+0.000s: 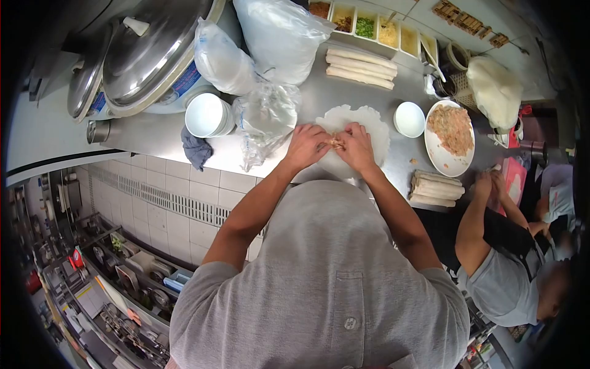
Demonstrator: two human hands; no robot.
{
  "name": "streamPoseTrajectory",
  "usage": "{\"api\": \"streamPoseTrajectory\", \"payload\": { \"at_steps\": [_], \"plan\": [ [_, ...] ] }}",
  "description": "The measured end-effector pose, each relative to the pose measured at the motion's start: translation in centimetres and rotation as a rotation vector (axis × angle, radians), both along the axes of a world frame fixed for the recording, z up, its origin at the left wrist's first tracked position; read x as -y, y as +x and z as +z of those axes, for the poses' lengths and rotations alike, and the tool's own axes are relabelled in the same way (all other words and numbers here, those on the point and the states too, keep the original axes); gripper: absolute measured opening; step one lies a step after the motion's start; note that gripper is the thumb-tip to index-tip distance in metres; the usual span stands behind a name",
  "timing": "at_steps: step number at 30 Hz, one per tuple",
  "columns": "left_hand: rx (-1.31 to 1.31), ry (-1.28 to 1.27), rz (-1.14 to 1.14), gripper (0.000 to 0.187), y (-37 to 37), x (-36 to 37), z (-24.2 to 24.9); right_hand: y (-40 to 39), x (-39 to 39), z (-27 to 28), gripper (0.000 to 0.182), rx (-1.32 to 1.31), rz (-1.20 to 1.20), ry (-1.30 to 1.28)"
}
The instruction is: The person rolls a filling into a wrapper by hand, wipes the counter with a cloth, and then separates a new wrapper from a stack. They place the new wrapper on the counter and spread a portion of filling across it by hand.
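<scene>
A thin, pale round sheet of dough (353,117) with a ragged edge lies on the steel counter in front of me. Over its middle, my left hand (309,145) and my right hand (355,146) meet, their fingers closed on a small lump of filling (335,142). An oval white plate (433,147) of minced filling (452,130) stands to the right, with a white bowl (409,119) between it and the dough. Pale rolls (435,189) are stacked below the plate, and more rolls (361,67) lie above the dough.
Plastic bags (279,40), stacked white bowls (208,115) and a dark cloth (196,149) are on the left, beside large lidded pots (153,52). Ingredient trays (365,27) line the back. At the right, a co-worker's hands (490,183) are near the counter edge.
</scene>
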State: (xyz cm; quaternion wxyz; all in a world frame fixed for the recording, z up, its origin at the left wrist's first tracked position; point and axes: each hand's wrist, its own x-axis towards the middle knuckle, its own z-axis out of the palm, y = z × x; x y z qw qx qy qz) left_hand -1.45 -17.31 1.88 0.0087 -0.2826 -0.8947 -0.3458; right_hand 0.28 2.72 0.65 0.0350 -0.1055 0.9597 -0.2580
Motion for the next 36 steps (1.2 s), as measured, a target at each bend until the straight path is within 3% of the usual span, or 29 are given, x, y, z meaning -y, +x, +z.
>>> {"api": "streamPoseTrajectory", "payload": {
  "at_steps": [3,13,16,21,30,36],
  "plan": [
    [-0.03,-0.035,-0.011,0.012,-0.5,-0.9,-1.2,0.1,-0.7,-0.8,0.028,-0.024,0.024,-0.097],
    [-0.106,-0.09,-0.051,0.003,-1.6,-1.4,-1.9,0.2,-1.4,-0.4,0.032,0.011,0.045,-0.198],
    [-0.069,-0.188,-0.082,0.012,-1.6,-1.6,-1.7,-0.1,-2.0,-0.6,0.032,0.04,0.087,-0.176],
    [-0.117,-0.068,0.011,0.027,-1.0,-2.8,-1.5,-0.2,-2.3,-0.9,0.025,0.062,0.123,-0.174],
    [0.04,-0.178,-0.102,0.027,-1.2,-2.9,-2.5,-0.9,-3.1,-0.9,0.022,0.082,0.18,-0.193],
    [0.018,-0.078,-0.093,0.027,-0.8,-2.5,-1.5,-0.7,-3.9,-0.4,0.021,0.033,0.115,-0.173]
  ]
}}
